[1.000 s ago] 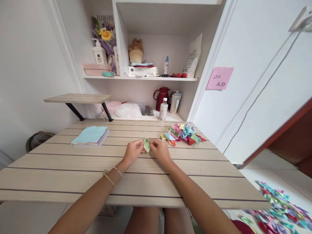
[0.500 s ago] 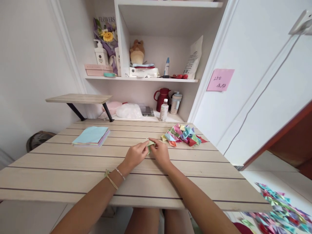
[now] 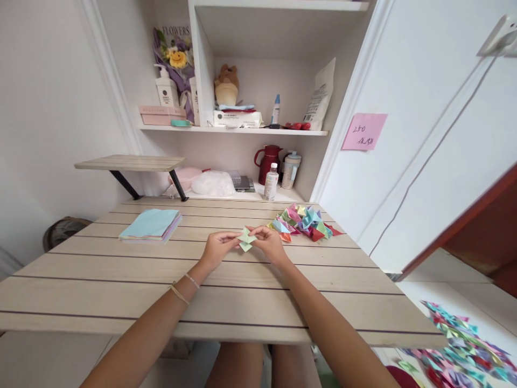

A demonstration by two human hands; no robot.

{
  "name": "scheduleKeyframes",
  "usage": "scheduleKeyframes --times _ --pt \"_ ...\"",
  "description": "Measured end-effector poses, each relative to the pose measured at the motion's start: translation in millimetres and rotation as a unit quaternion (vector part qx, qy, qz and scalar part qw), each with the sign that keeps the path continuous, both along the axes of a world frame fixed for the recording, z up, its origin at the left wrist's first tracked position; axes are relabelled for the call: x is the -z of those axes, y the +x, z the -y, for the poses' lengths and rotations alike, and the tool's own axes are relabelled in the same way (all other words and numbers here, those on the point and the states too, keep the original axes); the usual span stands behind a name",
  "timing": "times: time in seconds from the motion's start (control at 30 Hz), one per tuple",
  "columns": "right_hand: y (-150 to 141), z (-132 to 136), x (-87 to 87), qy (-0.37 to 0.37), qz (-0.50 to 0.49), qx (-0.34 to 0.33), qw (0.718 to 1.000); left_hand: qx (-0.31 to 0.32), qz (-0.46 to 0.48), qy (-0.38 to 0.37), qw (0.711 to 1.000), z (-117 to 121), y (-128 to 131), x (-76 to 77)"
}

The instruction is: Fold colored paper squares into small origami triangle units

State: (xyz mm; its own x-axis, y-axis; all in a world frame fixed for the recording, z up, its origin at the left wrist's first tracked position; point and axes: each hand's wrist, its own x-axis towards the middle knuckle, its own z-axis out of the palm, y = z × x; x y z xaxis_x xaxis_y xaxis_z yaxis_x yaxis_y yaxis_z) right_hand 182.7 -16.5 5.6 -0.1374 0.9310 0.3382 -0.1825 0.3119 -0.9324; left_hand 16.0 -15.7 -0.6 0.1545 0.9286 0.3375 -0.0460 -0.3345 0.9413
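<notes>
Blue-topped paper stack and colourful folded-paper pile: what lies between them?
From left to right in the head view: the left hand, the green folded paper and the right hand, with fingers of both hands on the paper.

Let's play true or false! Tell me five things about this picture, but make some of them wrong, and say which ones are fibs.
1. The left hand and right hand both hold the green paper. True.
2. The blue-topped paper stack lies to the right of the hands. False: it lies to their left.
3. The white-capped bottle stands in front of the red jug. True.
4. The wristbands are on the right arm. False: they are on the left arm.
5. The pink note has handwriting on it. True.
</notes>
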Motion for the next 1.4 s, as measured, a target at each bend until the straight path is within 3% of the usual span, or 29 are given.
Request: scheduleKeyframes --times 0.17,0.33,0.47,0.63,0.73,0.93,1.1,1.27,1.4 --pt "5.6 -0.3 -2.7 -0.004 -0.007 -0.033 0.999 -0.028 0.040 -0.014 0.999 -0.5 0.1 -3.0" --pt "4.5 -4.3 2.1 0.010 -0.008 0.012 1.000 -0.056 0.035 0.012 0.998 3.4 0.3 -6.8" --pt "1.5 -0.4 2.1 0.037 0.064 0.097 0.993 -0.096 0.017 0.046 0.994 3.5 -0.4 -4.1" --pt "-1.2 11.0 -2.8 0.054 0.235 0.243 0.940 -0.131 0.002 0.086 0.988 1.4 -2.9 0.5" --pt "-1.4 12.7 -4.6 0.072 0.243 0.294 0.922 -0.151 0.007 0.099 0.983 0.6 -4.1 0.5" --pt "-2.0 8.9 -4.0 0.037 0.101 0.128 0.986 -0.130 0.026 0.072 0.989 0.7 -2.1 -0.9" --pt "0.3 4.1 -3.9 0.046 0.044 0.053 0.997 -0.069 0.015 0.035 0.997 3.0 -0.1 -2.3" --pt "9.6 0.3 -7.1 0.001 0.015 -0.028 1.000 -0.044 -0.006 0.042 0.998 3.9 -4.2 -12.5" --pt "12.2 0.2 -8.5 -0.012 0.019 -0.023 0.999 -0.046 -0.028 0.079 0.995 3.1 -6.8 -17.8"
